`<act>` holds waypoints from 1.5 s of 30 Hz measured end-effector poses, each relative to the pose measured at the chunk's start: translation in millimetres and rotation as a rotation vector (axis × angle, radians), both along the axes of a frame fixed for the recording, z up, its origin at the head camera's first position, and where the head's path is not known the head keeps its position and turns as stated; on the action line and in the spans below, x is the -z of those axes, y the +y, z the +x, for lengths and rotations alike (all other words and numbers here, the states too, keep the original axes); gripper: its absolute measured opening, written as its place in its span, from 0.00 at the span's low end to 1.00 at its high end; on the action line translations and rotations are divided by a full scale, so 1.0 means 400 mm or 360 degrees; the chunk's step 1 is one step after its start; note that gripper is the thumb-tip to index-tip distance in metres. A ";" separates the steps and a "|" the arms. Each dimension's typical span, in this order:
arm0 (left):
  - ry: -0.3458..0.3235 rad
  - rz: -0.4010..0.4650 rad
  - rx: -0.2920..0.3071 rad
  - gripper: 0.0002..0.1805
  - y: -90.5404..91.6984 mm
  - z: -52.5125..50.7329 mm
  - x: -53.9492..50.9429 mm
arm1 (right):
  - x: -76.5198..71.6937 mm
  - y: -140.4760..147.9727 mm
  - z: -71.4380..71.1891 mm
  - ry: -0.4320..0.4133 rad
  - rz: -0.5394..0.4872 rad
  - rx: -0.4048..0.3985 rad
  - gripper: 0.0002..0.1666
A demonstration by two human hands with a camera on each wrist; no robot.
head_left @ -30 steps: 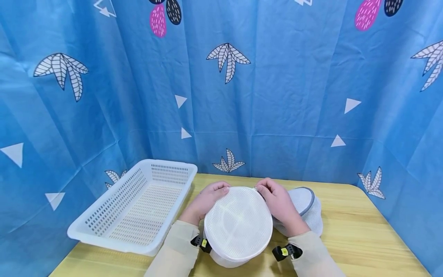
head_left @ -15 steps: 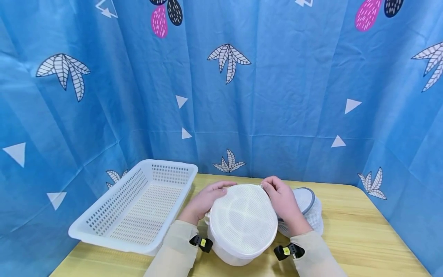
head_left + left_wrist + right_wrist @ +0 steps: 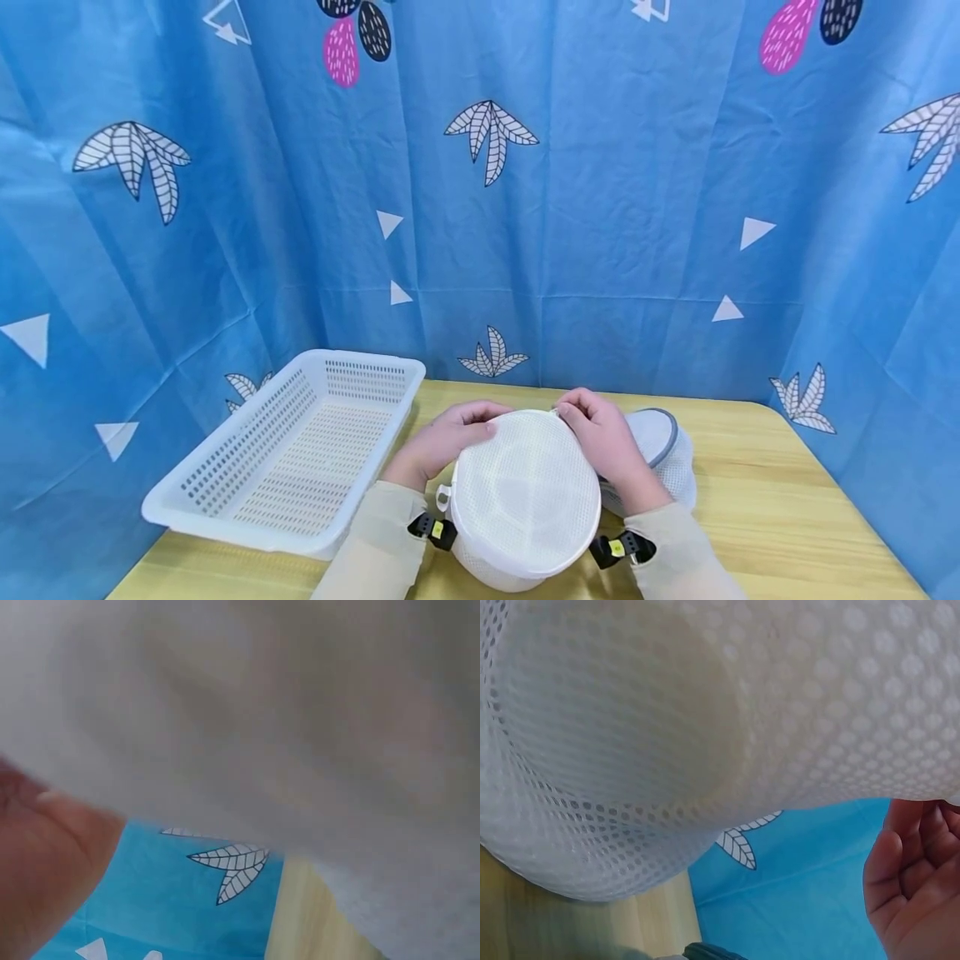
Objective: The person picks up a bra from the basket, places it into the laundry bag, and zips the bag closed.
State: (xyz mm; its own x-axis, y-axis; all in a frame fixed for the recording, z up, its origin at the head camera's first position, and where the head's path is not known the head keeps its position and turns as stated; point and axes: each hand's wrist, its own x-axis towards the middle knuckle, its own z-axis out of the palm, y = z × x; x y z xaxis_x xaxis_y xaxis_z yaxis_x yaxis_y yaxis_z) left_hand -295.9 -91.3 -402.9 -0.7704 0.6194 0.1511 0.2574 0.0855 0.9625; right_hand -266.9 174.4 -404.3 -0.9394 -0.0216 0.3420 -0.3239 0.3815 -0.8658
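Observation:
A round white mesh laundry bag [image 3: 527,492] stands between my hands in the head view, its flat lid tilted toward me. My left hand [image 3: 450,440] grips the rim at the upper left, thumb on the lid and fingers behind. At the upper right of the rim, my right hand [image 3: 600,437] pinches the edge with curled fingers; a small pale bit shows at the fingertips, too small to name surely. A white loop [image 3: 443,497] sticks out on the bag's left side. Blurred bag cloth [image 3: 247,720] fills much of the left wrist view.
A white slotted plastic basket [image 3: 341,533] stands on the wooden table [image 3: 765,500] to the left. Behind my right forearm lies another mesh bag [image 3: 678,467] with grey trim. Blue patterned curtain [image 3: 622,242] encloses the back and sides.
The white bag has turned and shifted slightly right, bringing the loop on its left side into sight. My right hand went a little right and up, then came back; both hands keep hold.

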 end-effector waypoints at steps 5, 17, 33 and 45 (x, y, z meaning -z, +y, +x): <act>0.0109 -0.0079 -0.0032 0.16 0.005 0.008 -0.007 | 0.002 -0.016 0.005 0.0034 0.0019 -0.0049 0.10; 0.0292 -0.0275 -0.0016 0.16 0.037 0.015 -0.004 | 0.002 -0.031 0.012 0.0068 0.0062 -0.0097 0.08; 0.0194 -0.0301 -0.0092 0.12 0.046 0.028 0.000 | 0.000 -0.029 0.022 0.0050 0.0086 -0.0171 0.08; 0.0130 -0.0193 -0.0322 0.13 0.026 0.010 0.003 | -0.002 -0.012 0.015 0.0134 0.0171 -0.0062 0.09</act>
State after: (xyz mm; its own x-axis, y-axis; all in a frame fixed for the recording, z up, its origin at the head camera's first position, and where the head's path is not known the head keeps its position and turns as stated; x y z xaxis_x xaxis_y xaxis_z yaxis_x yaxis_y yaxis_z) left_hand -292.1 -81.0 -404.3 -0.8690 0.4710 0.1517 0.2998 0.2572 0.9187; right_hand -261.0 169.6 -403.4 -0.9053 -0.0985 0.4132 -0.4101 0.4563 -0.7897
